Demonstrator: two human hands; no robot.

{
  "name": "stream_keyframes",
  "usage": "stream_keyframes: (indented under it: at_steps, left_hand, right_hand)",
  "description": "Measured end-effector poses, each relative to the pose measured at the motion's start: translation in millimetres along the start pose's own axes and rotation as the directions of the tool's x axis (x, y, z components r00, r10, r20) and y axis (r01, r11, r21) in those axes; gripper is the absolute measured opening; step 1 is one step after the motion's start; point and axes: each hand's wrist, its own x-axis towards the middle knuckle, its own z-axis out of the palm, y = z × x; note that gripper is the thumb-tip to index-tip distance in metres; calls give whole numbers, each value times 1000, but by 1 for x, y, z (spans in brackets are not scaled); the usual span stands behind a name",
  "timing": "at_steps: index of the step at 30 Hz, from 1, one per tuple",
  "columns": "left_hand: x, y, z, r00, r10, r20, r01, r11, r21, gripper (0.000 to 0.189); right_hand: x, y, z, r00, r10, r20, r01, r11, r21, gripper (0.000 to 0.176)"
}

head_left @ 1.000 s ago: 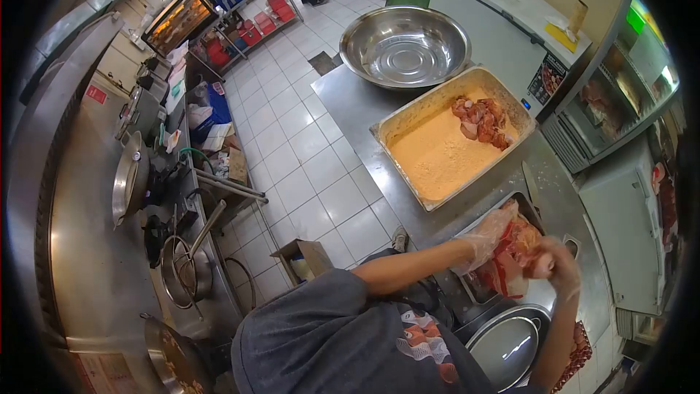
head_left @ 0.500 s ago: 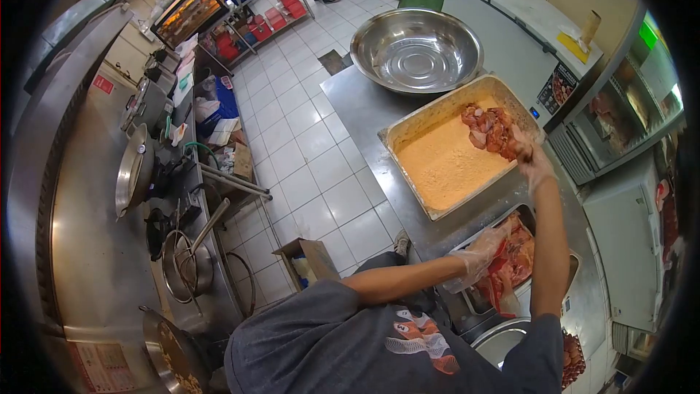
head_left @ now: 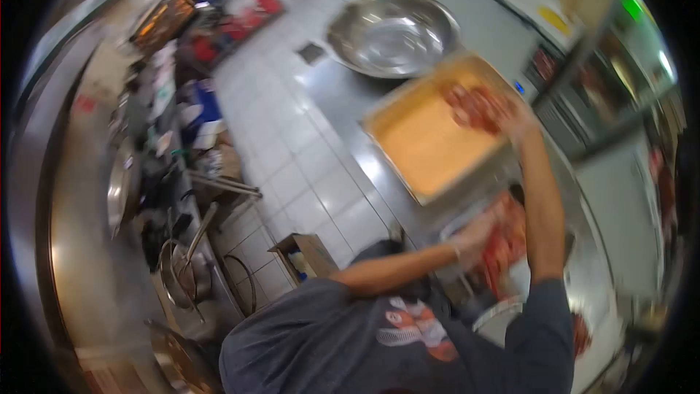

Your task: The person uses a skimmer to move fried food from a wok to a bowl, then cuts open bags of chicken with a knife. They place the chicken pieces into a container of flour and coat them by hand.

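My right hand [head_left: 519, 120] is at the right rim of a deep rectangular pan [head_left: 399, 173] holding an orange-yellow powder [head_left: 426, 142]. It touches or nearly touches a heap of raw meat pieces [head_left: 472, 107] lying on the powder; motion blur hides its fingers. Lower down, my left hand [head_left: 481, 237] rests against larger raw meat pieces [head_left: 503, 252] in a metal tray. A thin clear glove shows at its wrist, but its fingers are smeared. Whether either hand grips meat cannot be made out.
Beyond the pan stands a wide steel bowl [head_left: 394, 36] on the steel table [head_left: 343, 102]. A round container [head_left: 499, 321] is close to my body. Pots and a strainer [head_left: 182, 270] line the left counter. An open cardboard box [head_left: 302, 255] sits on the tiled floor.
The whole view has shifted and blurred as my head moved. My right hand has moved slightly farther in over the pan's edge, near the meat pieces. My left hand stays at the meat tray.
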Motion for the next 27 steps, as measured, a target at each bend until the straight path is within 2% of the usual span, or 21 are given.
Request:
stream_keyframes:
  at_steps: [1, 3, 5, 6, 7, 8, 9, 11, 12, 13, 14, 15, 16, 17, 20, 22, 24, 25, 26, 27]
  left_hand:
    - [-5, 2, 5, 1000, 22, 6, -22, 998, -59, 40]
    - [-12, 1, 14, 1000, 8, 20, -5, 988, -155, 37]
    - [-7, -5, 19, 1000, -28, 14, 30, 986, -163, 38]
    - [3, -16, 15, 999, -32, -7, 31, 989, -142, 39]
    - [11, -21, 8, 999, -19, -45, 14, 993, -120, 40]
    - [11, -25, 5, 998, -19, -60, 15, 998, -69, 43]
    - [17, -32, 5, 998, 63, -5, -64, 997, -35, 44]
    - [12, -25, 18, 1000, 26, -8, -27, 983, -180, 44]
    - [15, -29, 20, 999, 52, 15, -49, 992, -119, 45]
    - [19, -33, 21, 996, 78, 39, -75, 996, -58, 47]
    - [23, -36, 22, 993, 103, 62, -104, 995, 2, 51]
    - [7, -20, 27, 994, 72, 80, -80, 991, 103, 53]
    - [-8, -8, 32, 994, 37, 99, -57, 977, 204, 55]
    - [-17, -5, 36, 980, 106, 167, -136, 975, 178, 58]
    - [-2, -41, 43, 960, -138, 243, 75, 964, 254, 58]
    - [-15, -56, 60, 993, 77, 89, -108, 903, 416, 57]
    - [1, -105, 71, 973, 220, 62, -223, 849, 479, 60]
    - [44, -161, 64, 966, 242, 95, -258, 850, 459, 64]
    - [48, -166, 70, 978, 196, 65, -200, 825, 529, 66]
    - [50, -170, 75, 988, 150, 34, -141, 792, 594, 67]
  right_hand:
    - [1, 0, -18, 998, -52, 38, 53, 999, -11, 42]
    - [-40, -28, -9, 985, 6, -172, -44, 975, -219, 46]
    - [-110, -42, -23, 974, -153, 164, 195, 939, -282, 46]
    - [-142, -37, -16, 909, -201, 364, 312, 908, -279, 46]
    - [-180, -30, -8, 885, -287, 367, 408, 857, -314, 45]
    - [-218, -29, 18, 971, -238, 29, 220, 837, -501, 40]
    - [-242, -28, 6, 995, -98, 6, 84, 815, -574, 37]
    - [-315, -5, 47, 995, -93, -45, 22, 616, -788, 42]
    - [-340, 7, 32, 995, -26, -100, -71, 538, -840, 44]
    - [-360, 28, 22, 995, 34, -94, -96, 585, -805, 42]
    - [-377, 53, 12, 997, 24, -78, -75, 624, -778, 38]
    - [-380, 75, -16, 997, 3, -76, -67, 502, -862, 27]
    - [-378, 91, -27, 995, 4, -102, -98, 319, -943, 25]
    - [-378, 103, -34, 991, -1, -133, -132, 126, -983, 24]
    - [-361, 124, -41, 943, 84, -322, -308, -149, -940, 25]
    - [-357, 154, -89, 940, -13, -340, -339, -125, -933, 37]
    - [-351, 184, -141, 947, -153, -282, -272, 84, -959, 49]
    - [-347, 194, -154, 936, -255, -241, -169, 275, -946, 53]
    - [-344, 205, -166, 914, -353, -198, -27, 434, -900, 58]
    - [-343, 210, -179, 896, -398, -198, 12, 467, -884, 56]
